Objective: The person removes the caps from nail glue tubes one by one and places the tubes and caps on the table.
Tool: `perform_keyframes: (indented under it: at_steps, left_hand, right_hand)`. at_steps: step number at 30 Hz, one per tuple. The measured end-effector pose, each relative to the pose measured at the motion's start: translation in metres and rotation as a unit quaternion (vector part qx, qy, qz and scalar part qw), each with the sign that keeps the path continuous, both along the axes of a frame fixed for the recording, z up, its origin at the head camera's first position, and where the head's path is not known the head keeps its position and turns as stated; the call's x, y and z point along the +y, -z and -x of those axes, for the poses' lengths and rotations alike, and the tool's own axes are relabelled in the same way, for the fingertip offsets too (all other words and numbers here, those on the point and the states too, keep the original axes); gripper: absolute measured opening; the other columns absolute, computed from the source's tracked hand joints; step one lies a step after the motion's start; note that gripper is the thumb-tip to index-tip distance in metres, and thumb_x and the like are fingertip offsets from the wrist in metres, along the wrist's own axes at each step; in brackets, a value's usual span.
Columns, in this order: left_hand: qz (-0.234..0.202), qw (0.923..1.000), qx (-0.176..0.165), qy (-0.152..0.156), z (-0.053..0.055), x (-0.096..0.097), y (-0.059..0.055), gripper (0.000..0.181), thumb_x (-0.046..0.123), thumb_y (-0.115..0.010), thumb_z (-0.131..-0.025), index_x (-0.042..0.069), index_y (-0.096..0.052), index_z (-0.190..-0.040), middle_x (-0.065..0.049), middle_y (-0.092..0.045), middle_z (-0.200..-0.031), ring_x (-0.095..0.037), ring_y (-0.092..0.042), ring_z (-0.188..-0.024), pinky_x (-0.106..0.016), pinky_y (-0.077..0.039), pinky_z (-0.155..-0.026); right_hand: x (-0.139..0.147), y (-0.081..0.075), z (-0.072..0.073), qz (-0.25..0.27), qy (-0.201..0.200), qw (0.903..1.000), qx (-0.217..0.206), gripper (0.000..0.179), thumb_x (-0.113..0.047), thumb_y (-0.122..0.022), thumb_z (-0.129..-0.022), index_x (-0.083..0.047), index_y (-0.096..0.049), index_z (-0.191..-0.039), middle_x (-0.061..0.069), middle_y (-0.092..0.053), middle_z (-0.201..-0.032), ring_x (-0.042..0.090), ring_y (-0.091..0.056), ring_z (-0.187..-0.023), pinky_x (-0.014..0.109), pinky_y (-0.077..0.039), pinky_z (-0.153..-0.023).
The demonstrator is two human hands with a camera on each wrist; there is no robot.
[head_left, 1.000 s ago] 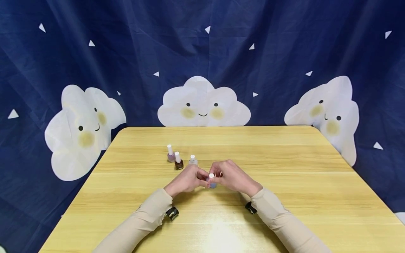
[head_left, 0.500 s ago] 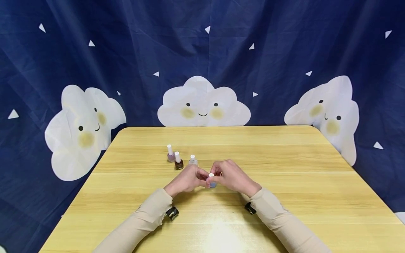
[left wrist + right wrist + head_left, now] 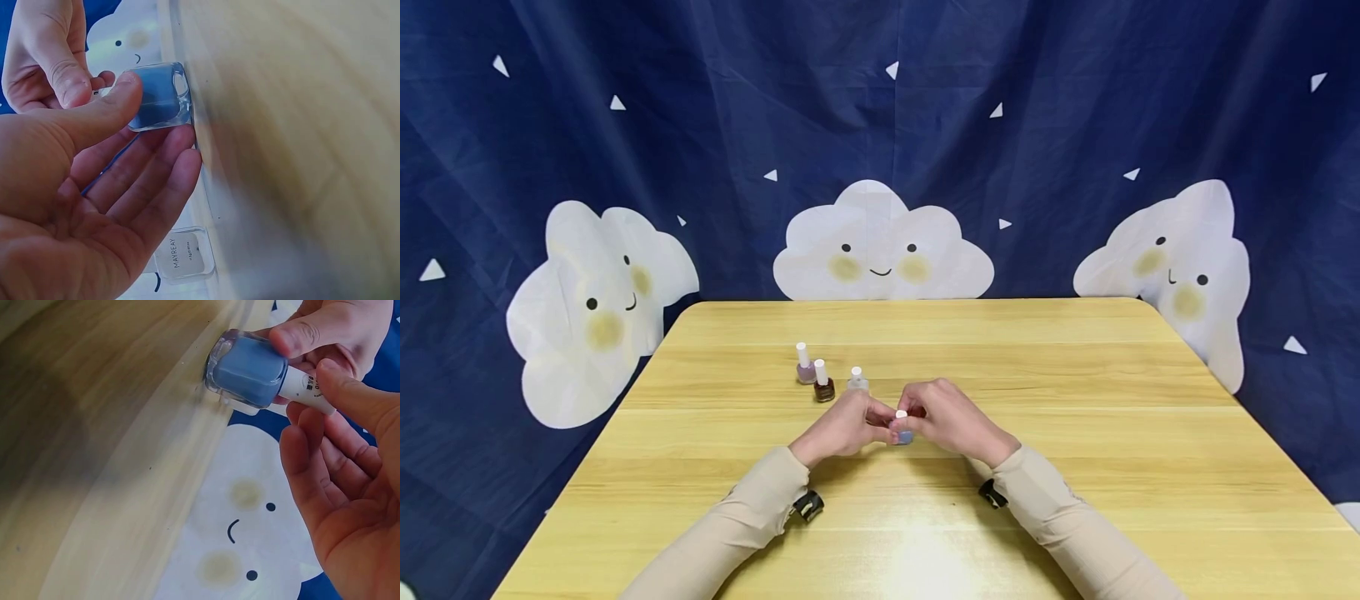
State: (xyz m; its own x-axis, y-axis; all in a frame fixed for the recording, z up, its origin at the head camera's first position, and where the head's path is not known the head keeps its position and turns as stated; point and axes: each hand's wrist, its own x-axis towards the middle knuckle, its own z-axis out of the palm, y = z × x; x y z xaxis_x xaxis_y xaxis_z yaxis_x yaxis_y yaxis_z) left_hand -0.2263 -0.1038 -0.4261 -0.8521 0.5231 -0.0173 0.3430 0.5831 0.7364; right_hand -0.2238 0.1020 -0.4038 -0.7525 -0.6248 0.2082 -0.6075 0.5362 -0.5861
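A blue nail polish bottle (image 3: 249, 370) with a white cap (image 3: 304, 387) stands upright at the table, between both hands. My left hand (image 3: 848, 425) grips the glass body, its thumb on one side and fingers around the other, as the left wrist view shows. The right hand (image 3: 953, 421) pinches the white cap between thumb and fingers. Just beyond the left hand stands a clear nail polish bottle (image 3: 858, 383), partly hidden by that hand; its printed label shows in the left wrist view.
Further left on the wooden table (image 3: 1037, 358) stand a dark brown nail polish bottle (image 3: 824, 389) and a mauve one (image 3: 806, 372), close together, both white-capped. A dark blue curtain (image 3: 715, 133) with white clouds hangs behind the table's far edge.
Both arms stay almost in place. The right hand's thumb and fingers have shifted slightly around the cap; the blue bottle keeps its spot.
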Motion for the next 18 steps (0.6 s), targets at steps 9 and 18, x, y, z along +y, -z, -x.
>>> perform_keyframes:
  at_steps: [9,18]
  left_hand:
    - [0.0,1.0,-0.005,0.007,-0.0008,-0.0005,-0.0008,0.022,0.012,-0.08,-0.088,0.012,-0.079,-0.11,-0.003,-0.079,-0.102,-0.008,-0.059,-0.071,-0.023,-0.049,-0.067]
    - [-0.007,0.9998,-0.007,0.017,-0.0009,-0.001,-0.0005,0.018,0.01,-0.079,-0.089,0.012,-0.08,-0.107,-0.002,-0.08,-0.096,-0.011,-0.062,-0.071,-0.022,-0.048,-0.063]
  right_hand:
    - [0.0004,-0.0012,-0.0003,0.001,-0.013,0.9999,-0.004,0.008,-0.013,-0.078,-0.091,-0.01,-0.07,-0.09,-0.004,-0.074,-0.082,0.007,-0.065,-0.07,0.021,-0.053,-0.063]
    - [0.0012,-0.0024,0.0,-0.013,-0.02,0.9997,-0.002,0.006,-0.012,-0.077,-0.092,-0.01,-0.071,-0.094,-0.004,-0.074,-0.086,0.002,-0.063,-0.073,0.022,-0.054,-0.067]
